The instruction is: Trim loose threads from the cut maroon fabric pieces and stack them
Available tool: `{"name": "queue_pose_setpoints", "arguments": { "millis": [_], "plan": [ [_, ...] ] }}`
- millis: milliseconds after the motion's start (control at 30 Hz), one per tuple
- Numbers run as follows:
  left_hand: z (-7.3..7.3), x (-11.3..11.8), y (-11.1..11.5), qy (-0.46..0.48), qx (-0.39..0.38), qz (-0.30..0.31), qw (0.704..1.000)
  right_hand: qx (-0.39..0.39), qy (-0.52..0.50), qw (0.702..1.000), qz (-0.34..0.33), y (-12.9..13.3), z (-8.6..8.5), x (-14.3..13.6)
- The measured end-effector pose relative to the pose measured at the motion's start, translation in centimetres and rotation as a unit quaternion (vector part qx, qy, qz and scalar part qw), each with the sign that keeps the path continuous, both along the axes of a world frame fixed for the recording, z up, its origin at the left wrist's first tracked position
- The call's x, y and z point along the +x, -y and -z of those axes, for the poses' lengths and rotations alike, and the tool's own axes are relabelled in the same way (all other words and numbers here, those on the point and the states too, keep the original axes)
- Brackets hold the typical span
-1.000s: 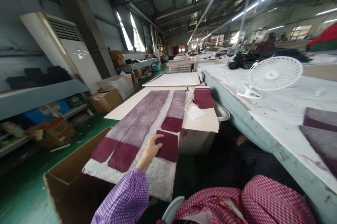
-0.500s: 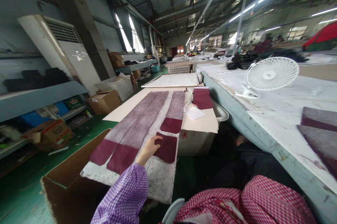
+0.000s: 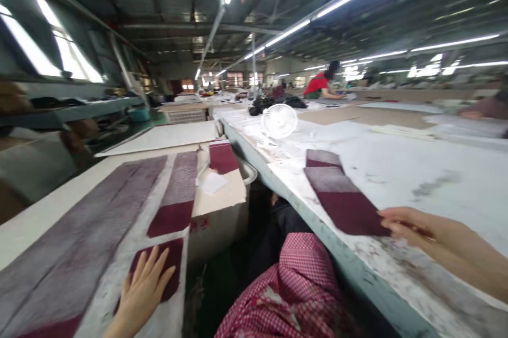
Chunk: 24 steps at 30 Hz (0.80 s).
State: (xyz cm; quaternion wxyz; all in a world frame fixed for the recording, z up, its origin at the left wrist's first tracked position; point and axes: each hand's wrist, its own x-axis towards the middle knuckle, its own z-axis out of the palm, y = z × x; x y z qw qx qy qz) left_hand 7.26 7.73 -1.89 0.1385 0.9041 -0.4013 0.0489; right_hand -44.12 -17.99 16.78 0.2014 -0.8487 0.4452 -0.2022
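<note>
Your left hand (image 3: 143, 293) is covering part of the small dark maroon felt square (image 3: 164, 269), and its wrist is running off the bottom edge. Your right hand (image 3: 426, 235) is hiding the near corner of the long maroon-and-grey felt strip (image 3: 337, 192), its forearm leaving at the right. The whole frame is smearing with motion; the distant person in a red top (image 3: 319, 85) is too small to make out.
</note>
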Motion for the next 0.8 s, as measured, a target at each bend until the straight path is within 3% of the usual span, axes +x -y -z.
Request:
{"name": "queue_pose_setpoints", "arguments": {
  "millis": [33, 100, 200, 333, 433, 533, 667, 800],
  "plan": [
    [-0.1, 0.0, 1.1, -0.006, -0.036, 0.011, 0.999, -0.019, -0.023, 1.000, -0.009, 0.1, -0.5, 0.2],
    [-1.4, -1.3, 3.6, -0.041, -0.100, 0.096, 0.990, -0.066, -0.075, 0.992, -0.075, 0.7, -1.3, 1.6],
    [-5.4, -6.1, 7.8, -0.101, -0.147, 0.237, 0.955, -0.146, -0.171, 0.964, -0.143, 1.5, -1.5, 4.7],
    [-10.7, -13.6, 13.0, -0.157, -0.137, 0.349, 0.914, -0.221, -0.323, 0.910, -0.137, 1.4, -1.5, 7.7],
    [-13.1, -17.6, 16.0, -0.175, -0.132, 0.415, 0.883, -0.212, -0.332, 0.910, -0.128, 1.7, -2.0, 8.2],
    [-14.4, -20.1, 18.0, -0.189, -0.139, 0.460, 0.857, -0.155, -0.272, 0.941, -0.127, 2.7, -2.3, 7.6],
    [-15.1, -22.1, 19.9, -0.200, -0.151, 0.512, 0.822, -0.091, -0.196, 0.972, -0.094, 3.8, -1.6, 6.3],
    [-15.0, -23.5, 21.4, -0.164, -0.164, 0.536, 0.812, -0.106, -0.160, 0.978, -0.079, 3.7, -0.7, 6.2]
  ]
}}
